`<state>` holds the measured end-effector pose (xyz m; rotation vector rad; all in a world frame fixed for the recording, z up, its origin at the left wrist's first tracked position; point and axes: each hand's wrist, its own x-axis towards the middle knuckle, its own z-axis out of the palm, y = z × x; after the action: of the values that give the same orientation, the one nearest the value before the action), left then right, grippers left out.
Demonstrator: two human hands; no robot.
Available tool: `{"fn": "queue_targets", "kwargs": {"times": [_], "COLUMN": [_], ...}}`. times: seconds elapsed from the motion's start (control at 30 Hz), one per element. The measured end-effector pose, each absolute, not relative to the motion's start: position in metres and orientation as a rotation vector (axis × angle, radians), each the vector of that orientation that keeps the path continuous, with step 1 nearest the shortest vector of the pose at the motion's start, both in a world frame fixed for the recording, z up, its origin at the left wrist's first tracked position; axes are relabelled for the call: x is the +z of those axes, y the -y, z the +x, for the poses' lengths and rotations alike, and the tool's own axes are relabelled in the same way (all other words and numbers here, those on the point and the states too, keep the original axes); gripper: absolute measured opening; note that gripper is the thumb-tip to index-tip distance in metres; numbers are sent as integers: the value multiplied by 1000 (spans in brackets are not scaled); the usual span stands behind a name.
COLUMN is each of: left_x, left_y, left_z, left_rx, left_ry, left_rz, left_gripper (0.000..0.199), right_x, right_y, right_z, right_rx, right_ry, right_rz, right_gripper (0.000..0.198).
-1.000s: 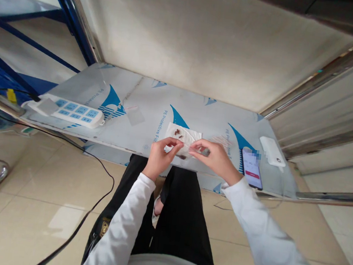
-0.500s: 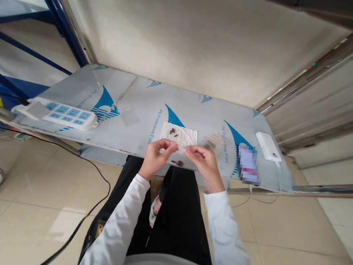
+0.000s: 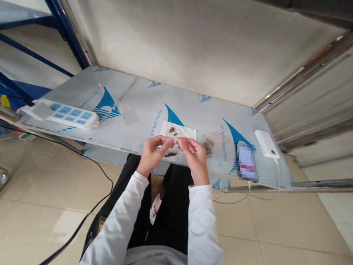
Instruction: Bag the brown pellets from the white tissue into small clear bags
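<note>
Readable print: table film only.
"PE Protective Film" in blue runs beside the blue sail logos on the table's protective film (image 3: 198, 109), clearest at 11 o'clock of the hands and again at 2 o'clock; partly legible at 10 o'clock by the power strip (image 3: 60, 113). Phone screen (image 3: 245, 166) blurred, unreadable.

Long white sleeves cover both arms to wrists, cuffs plain. Left hand (image 3: 151, 153) and right hand (image 3: 195, 155) bare, no gloves, rings or watch visible. Light grey top at torso. Black trousers; small gold-coloured emblem at left hip.
</note>
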<state>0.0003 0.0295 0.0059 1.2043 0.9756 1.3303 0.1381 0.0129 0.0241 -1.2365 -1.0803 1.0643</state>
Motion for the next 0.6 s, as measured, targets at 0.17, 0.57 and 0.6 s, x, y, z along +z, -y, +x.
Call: {"fn": "queue_targets", "kwargs": {"times": [0.17, 0.57, 0.6], "left_x": [7, 8, 9], "left_y": [-28, -25, -25], "left_z": [1, 1, 2], "left_rx": [1382, 1305, 1312], "left_ry": [-996, -944, -949], "left_rz": [1242, 1221, 1232], "left_gripper": [22, 21, 21], "right_x": [19, 14, 14], "right_y": [-5, 4, 5], "right_z": [128, 122, 121], "right_rx": [1014, 1080, 1045], "right_ry": [949, 847, 846], "right_rz": [-1195, -1119, -1124], "right_gripper": [22, 25, 23]}}
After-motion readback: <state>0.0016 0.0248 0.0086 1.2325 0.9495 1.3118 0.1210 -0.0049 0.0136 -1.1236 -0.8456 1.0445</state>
